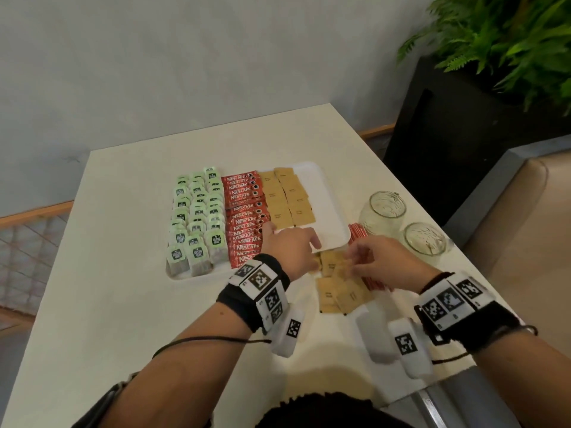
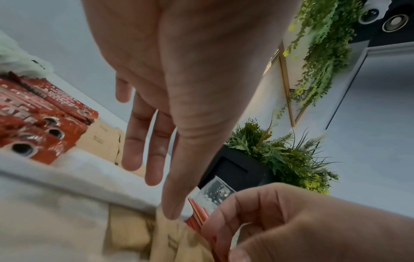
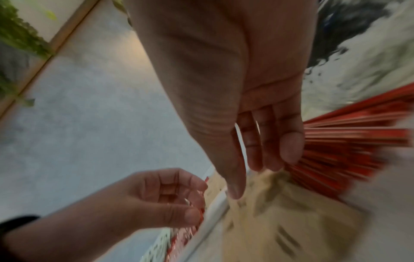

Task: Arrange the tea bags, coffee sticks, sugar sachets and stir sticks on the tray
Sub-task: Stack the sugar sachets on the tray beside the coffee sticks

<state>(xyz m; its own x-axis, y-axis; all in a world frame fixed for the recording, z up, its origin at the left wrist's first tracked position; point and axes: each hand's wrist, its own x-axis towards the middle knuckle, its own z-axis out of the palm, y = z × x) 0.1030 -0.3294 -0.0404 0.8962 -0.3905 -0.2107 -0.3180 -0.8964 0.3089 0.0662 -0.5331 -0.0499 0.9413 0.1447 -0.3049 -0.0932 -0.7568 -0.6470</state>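
Observation:
A white tray (image 1: pixel 321 205) holds rows of green tea bags (image 1: pixel 197 217), red coffee sticks (image 1: pixel 245 217) and brown sugar sachets (image 1: pixel 289 199). Its right strip is bare. Loose sugar sachets (image 1: pixel 340 295) lie in a pile on the table by the tray's near right corner, partly on red stir sticks (image 1: pixel 358 237). My right hand (image 1: pixel 355 261) reaches into the pile and pinches a sachet (image 2: pixel 170 237) between thumb and fingers; this view is blurred. My left hand (image 1: pixel 296 242) hovers over the tray's near edge, holding nothing, its thumb tip against that sachet.
Two glass jars (image 1: pixel 386 211) (image 1: pixel 425 242) stand on the table to the right of the tray. A black planter (image 1: pixel 448 118) with ferns stands beyond the table's far right corner. The table's right edge runs close behind the jars.

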